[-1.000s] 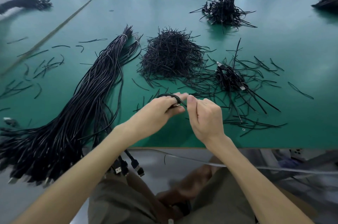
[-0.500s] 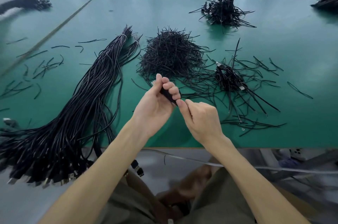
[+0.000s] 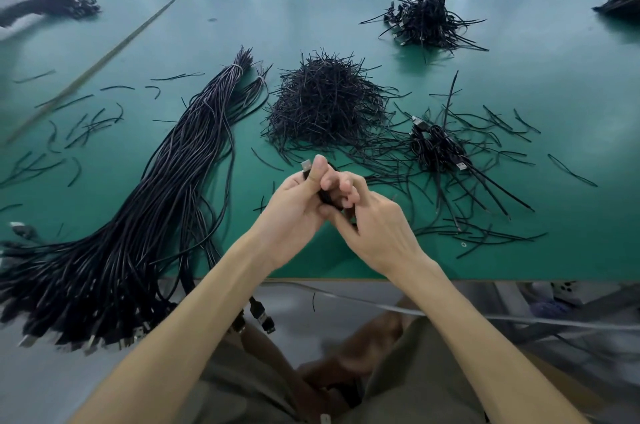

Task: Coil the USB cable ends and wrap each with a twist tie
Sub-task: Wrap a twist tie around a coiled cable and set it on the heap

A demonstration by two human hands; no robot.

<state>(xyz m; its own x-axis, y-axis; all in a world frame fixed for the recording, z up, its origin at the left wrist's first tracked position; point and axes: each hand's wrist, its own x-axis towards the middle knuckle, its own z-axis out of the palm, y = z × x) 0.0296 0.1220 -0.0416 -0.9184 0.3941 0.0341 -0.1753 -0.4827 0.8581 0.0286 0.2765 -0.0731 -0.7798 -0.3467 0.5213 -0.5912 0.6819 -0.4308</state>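
My left hand [image 3: 298, 202] grips a coiled black USB cable [image 3: 327, 197] above the near part of the green table [image 3: 571, 94]; its silver plug [image 3: 306, 165] sticks up beside my thumb. My right hand [image 3: 374, 219] is pressed against the coil from the right, fingers curled on it; any twist tie there is hidden. A mound of black twist ties [image 3: 325, 105] lies just beyond my hands. A long bundle of uncoiled cables [image 3: 145, 212] runs down the left.
A small heap of tied cables [image 3: 438, 146] sits to the right among scattered loose ties. Another finished heap [image 3: 429, 20] lies far back. Loose ties [image 3: 69, 133] dot the left side. The table's front edge [image 3: 485, 280] is near my wrists. Red stools stand behind.
My left hand turned upright with the coil, the plug now pointing up. My right hand closed in against the coil from the right, and both hands shifted slightly forward.
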